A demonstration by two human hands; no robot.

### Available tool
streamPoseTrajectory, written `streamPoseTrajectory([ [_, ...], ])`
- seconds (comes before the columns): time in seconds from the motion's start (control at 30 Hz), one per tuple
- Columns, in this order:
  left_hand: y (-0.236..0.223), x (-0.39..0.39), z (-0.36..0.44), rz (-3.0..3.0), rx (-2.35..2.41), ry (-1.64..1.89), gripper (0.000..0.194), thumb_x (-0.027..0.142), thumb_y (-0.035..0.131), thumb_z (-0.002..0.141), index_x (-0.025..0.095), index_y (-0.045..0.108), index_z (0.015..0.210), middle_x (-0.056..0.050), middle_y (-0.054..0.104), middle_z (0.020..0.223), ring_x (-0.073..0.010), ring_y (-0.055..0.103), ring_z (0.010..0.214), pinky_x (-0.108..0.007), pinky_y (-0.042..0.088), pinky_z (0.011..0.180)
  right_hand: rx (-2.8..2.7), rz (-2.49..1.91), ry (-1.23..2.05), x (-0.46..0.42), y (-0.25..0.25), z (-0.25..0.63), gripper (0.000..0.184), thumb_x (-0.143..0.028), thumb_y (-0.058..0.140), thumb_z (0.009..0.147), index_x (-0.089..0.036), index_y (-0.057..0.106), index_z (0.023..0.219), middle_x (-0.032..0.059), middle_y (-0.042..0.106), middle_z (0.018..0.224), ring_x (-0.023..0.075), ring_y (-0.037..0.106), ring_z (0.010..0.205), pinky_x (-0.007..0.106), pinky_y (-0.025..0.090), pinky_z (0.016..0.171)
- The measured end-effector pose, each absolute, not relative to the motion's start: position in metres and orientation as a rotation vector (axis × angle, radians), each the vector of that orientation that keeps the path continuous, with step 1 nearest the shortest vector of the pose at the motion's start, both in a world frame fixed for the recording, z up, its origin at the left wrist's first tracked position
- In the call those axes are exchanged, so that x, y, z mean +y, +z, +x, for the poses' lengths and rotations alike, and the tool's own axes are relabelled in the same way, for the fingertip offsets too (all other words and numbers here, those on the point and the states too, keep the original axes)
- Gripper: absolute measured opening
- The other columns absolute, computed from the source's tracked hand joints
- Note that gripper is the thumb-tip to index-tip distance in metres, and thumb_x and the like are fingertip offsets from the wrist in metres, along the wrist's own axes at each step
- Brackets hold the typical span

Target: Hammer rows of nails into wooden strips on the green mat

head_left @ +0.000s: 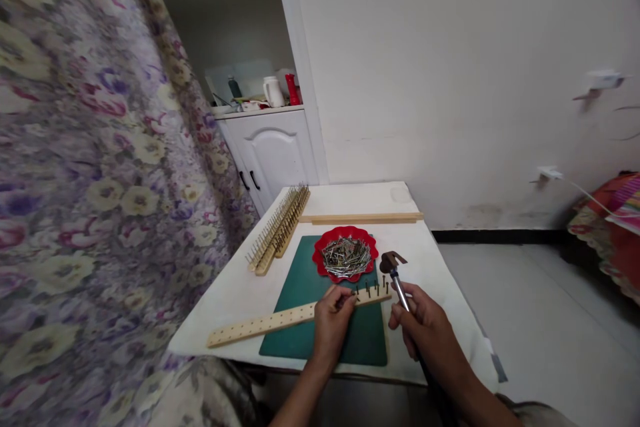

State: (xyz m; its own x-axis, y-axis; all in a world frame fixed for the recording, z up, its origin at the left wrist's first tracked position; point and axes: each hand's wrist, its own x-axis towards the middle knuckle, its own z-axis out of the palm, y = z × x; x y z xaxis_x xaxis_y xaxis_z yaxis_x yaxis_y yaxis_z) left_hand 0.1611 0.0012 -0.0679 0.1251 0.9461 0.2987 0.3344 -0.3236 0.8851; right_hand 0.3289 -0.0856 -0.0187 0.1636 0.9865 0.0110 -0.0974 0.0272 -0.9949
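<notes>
A pale wooden strip (260, 325) with rows of small holes lies slantwise across a green cutting mat (295, 280). Several nails (376, 288) stand up from its right end. My left hand (332, 317) rests over the strip with thumb and fingertips pinched together beside the standing nails, on what looks like a nail. Wrapped round a claw hammer (401, 290), my right hand (425, 327) holds it with the head raised just right of the strip's end. A red scalloped dish (320, 265) full of loose nails sits on the mat behind my left hand.
Wooden strips bristling with nails (280, 230) lie at the table's left back. Bare wooden strips (365, 219) lie across the back of the white table (350, 197). A floral curtain (110, 180) hangs at left, and a white cabinet (277, 150) stands behind.
</notes>
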Motion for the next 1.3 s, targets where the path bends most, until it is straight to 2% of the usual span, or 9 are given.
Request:
streamPoseTrajectory([
  [0.37, -0.075, 0.003, 0.165, 1.969, 1.282, 1.1, 0.012, 0.023, 0.054, 0.08, 0.017, 0.062, 0.072, 0.001, 0.056, 0.071, -0.0124, 0.053, 0.066, -0.021, 0.037, 0.061, -1.042, -1.196, 1.186, -0.085, -0.015, 0.328, 0.036, -0.038, 0.054, 0.081, -0.018, 0.047, 0.111, -0.0053, 0.058, 0.064, 0.004, 0.038, 0.028, 0.016, 0.027, 0.029],
  [0.7, -0.078, 0.006, 0.167, 2.004, 1.32, 1.065, 0.013, 0.021, 0.054, 0.079, 0.017, 0.063, 0.07, 0.001, 0.057, 0.069, -0.011, 0.052, 0.062, -0.02, 0.035, 0.058, -1.19, -1.011, 1.436, -0.085, -0.026, 0.322, 0.034, -0.041, 0.048, 0.087, -0.017, 0.048, 0.111, -0.0037, 0.06, 0.063, 0.0033, 0.038, 0.027, 0.015, 0.02, 0.027],
  [0.87, -0.079, 0.006, 0.167, 1.998, 1.321, 1.051, 0.013, 0.017, 0.053, 0.077, 0.017, 0.064, 0.071, 0.001, 0.057, 0.07, -0.011, 0.052, 0.063, -0.02, 0.035, 0.058, -1.216, -1.044, 1.438, -0.083, -0.027, 0.318, 0.034, -0.042, 0.048, 0.087, -0.016, 0.049, 0.11, -0.0045, 0.059, 0.06, 0.0038, 0.037, 0.027, 0.014, 0.02, 0.027],
  [1.07, -0.078, 0.004, 0.168, 1.974, 1.334, 1.054, 0.014, 0.024, 0.054, 0.078, 0.018, 0.062, 0.068, 0.001, 0.055, 0.068, -0.0114, 0.051, 0.062, -0.02, 0.033, 0.056, -1.214, -1.08, 1.392, -0.086, -0.022, 0.315, 0.033, -0.042, 0.046, 0.088, -0.018, 0.05, 0.11, -0.0039, 0.06, 0.062, 0.0034, 0.037, 0.027, 0.014, 0.021, 0.028],
  [1.3, -0.082, 0.005, 0.166, 1.999, 1.338, 1.055, 0.014, 0.019, 0.053, 0.078, 0.018, 0.063, 0.069, 0.001, 0.055, 0.068, -0.0114, 0.051, 0.063, -0.02, 0.033, 0.057, -1.219, -1.113, 1.394, -0.087, -0.023, 0.312, 0.033, -0.043, 0.047, 0.087, -0.018, 0.05, 0.109, -0.0045, 0.059, 0.061, 0.0037, 0.036, 0.026, 0.015, 0.02, 0.028],
])
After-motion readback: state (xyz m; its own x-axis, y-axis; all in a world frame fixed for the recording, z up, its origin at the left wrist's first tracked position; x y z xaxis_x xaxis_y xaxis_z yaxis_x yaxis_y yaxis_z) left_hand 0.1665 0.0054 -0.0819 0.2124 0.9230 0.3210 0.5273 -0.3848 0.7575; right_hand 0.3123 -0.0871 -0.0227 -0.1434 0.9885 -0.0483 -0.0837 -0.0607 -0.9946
